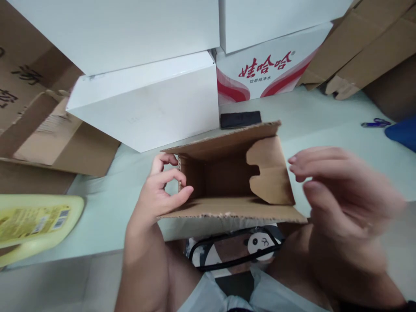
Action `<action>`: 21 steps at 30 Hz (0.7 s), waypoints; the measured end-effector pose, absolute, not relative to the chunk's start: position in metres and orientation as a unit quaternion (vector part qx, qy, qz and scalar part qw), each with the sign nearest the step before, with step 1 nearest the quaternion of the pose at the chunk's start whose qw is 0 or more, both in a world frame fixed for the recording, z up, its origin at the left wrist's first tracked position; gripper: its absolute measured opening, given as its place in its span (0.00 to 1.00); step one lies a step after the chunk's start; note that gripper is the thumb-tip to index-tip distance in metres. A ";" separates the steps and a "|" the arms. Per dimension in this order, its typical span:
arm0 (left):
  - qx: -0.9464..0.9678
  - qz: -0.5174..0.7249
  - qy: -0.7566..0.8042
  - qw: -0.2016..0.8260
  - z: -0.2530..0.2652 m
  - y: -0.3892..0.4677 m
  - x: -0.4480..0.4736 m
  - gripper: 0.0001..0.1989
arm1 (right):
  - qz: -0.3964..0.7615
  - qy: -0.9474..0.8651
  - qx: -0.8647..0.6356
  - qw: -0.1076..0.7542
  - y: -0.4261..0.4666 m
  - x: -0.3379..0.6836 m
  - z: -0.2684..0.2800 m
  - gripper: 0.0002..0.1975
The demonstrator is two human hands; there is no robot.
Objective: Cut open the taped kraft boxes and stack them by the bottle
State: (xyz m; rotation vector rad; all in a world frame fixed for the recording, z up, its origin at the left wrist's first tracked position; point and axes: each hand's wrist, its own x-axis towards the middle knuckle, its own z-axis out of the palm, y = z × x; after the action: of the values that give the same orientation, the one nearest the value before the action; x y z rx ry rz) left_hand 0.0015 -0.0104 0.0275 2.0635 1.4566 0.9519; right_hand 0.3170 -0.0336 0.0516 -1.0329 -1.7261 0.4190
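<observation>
A small brown cardboard box [227,208] stands near the table's front edge with its top open and its inside bare. Its right short flap [274,173], notched along one side, leans inward over the opening. My left hand [159,190] grips the box's left edge, with the thumb inside and some fingers outside. Just off the right side of the box hovers my right hand [341,190], slightly blurred. Its thumb and fingers are apart, with nothing between them.
Behind the box lies a dark phone-like slab [240,120] by white cartons [146,108]. A yellow bottle [42,221] and a taped carton [58,134] are at left. Folded cardboard [367,39], a purple pen-like item [375,123] and a blue object [403,133] sit at right.
</observation>
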 end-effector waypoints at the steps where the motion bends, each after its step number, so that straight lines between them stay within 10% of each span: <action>1: 0.753 0.342 0.517 0.223 0.028 -0.011 0.002 0.10 | 0.180 -0.742 -0.409 0.500 -0.032 0.317 0.054 0.07; 12: 0.745 0.343 0.519 0.241 0.032 -0.011 0.003 0.10 | 0.159 -0.887 -0.359 0.243 -0.022 0.323 0.051 0.18; 21: 0.702 0.435 0.510 0.241 0.026 -0.010 -0.003 0.11 | 0.130 -0.830 -0.349 0.415 -0.019 0.322 0.046 0.11</action>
State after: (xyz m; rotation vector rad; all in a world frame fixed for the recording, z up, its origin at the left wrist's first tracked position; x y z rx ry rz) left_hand -0.0029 -0.0101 0.0262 1.9192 1.3948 1.1899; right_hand 0.3222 -0.0192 0.0456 -0.8776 -2.0842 0.3257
